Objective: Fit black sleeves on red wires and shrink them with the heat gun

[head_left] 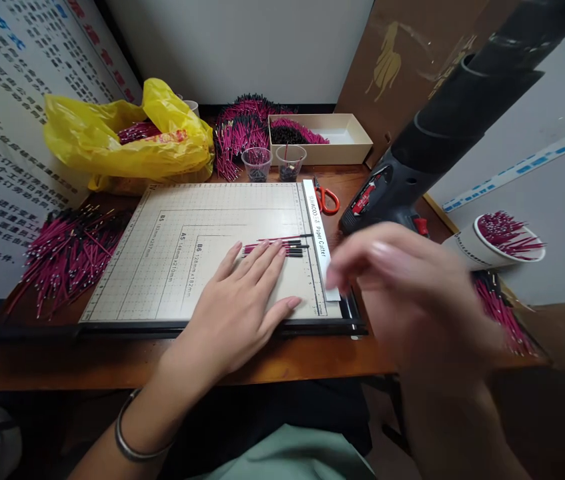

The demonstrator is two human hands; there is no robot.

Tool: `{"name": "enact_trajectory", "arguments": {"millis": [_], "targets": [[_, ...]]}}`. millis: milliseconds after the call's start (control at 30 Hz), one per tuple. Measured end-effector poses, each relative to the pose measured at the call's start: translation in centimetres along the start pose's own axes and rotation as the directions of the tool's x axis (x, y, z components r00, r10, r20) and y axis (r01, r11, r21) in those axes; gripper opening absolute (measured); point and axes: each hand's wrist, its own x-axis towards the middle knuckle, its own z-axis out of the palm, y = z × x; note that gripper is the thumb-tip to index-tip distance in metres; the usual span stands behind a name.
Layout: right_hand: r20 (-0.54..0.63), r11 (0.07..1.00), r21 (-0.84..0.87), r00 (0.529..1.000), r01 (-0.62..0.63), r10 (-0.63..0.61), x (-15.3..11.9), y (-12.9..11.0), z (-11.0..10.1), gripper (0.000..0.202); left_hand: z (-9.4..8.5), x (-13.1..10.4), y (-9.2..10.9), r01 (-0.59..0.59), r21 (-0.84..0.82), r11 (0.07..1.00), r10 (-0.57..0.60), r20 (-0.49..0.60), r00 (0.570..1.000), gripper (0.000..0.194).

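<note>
My left hand (237, 303) lies flat on the board of a paper cutter (162, 280), fingers stretched out. Its fingertips touch a small row of magenta wires with black sleeved ends (295, 249). These wires point right, toward the white guide strip (319, 240) printed "Paper Cutter". Raised over the cutter's right end is my right hand (407, 287), smeared by motion. Its fingers look bent, but whether anything is between them cannot be made out.
Loose wires (75, 257) lie at left beside a yellow bag (127, 147). Behind the board stand two plastic cups (257, 163) and a shallow box (347, 140). Red-handled cutters (329, 202), a dark heat gun (402, 177) and a paper cup of wires (462, 243) are at right.
</note>
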Motion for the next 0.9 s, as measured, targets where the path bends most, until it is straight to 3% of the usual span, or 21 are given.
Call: {"name": "enact_trajectory", "arguments": {"millis": [100, 200, 400, 533, 600, 733, 833, 900], "targets": [[-0.134, 0.989, 0.007, 0.980, -0.148, 0.148, 1.9, 2.8, 0.9, 0.022, -0.2, -0.5, -0.5, 0.003, 0.003, 1.000, -0.003, 0.005, 1.000, 0.069], [-0.142, 0.978, -0.111, 0.977, -0.178, 0.162, 1.9, 4.9, 1.4, 0.039, -0.3, -0.5, -0.4, 0.011, -0.015, 1.000, -0.011, 0.005, 1.000, 0.068], [0.052, 0.954, -0.100, 0.956, -0.284, 0.290, 1.6, 5.0, 1.3, 0.057, -0.4, -0.1, -0.1, 0.029, -0.010, 1.000, -0.029, -0.026, 0.999, 0.069], [-0.028, 0.947, -0.238, 0.976, -0.216, 0.215, 1.7, 4.8, 1.6, 0.039, -0.4, 0.4, -0.2, 0.060, -0.001, 0.998, -0.060, -0.057, 0.997, 0.071], [-0.015, 0.952, -0.248, 0.984, -0.178, 0.180, 1.7, 4.9, 1.8, 0.032, -0.4, 0.9, -0.1, 0.061, -0.013, 0.998, -0.062, -0.047, 0.997, 0.070], [0.019, 0.953, -0.260, 0.986, -0.155, 0.165, 1.6, 4.9, 2.0, 0.036, -0.5, 1.6, 0.5, 0.044, -0.042, 0.998, -0.045, -0.022, 0.999, 0.067], [-0.004, 0.922, -0.360, 0.988, -0.143, 0.152, 1.0, 4.5, 1.9, 0.032, -0.5, 1.4, 0.4, 0.085, -0.026, 0.996, -0.086, -0.041, 0.995, 0.067], [0.005, 0.897, -0.428, 0.992, -0.112, 0.126, 0.4, 4.1, 1.8, 0.041, -0.4, 1.0, 0.2, 0.110, -0.011, 0.994, -0.111, -0.049, 0.993, 0.067]]}}
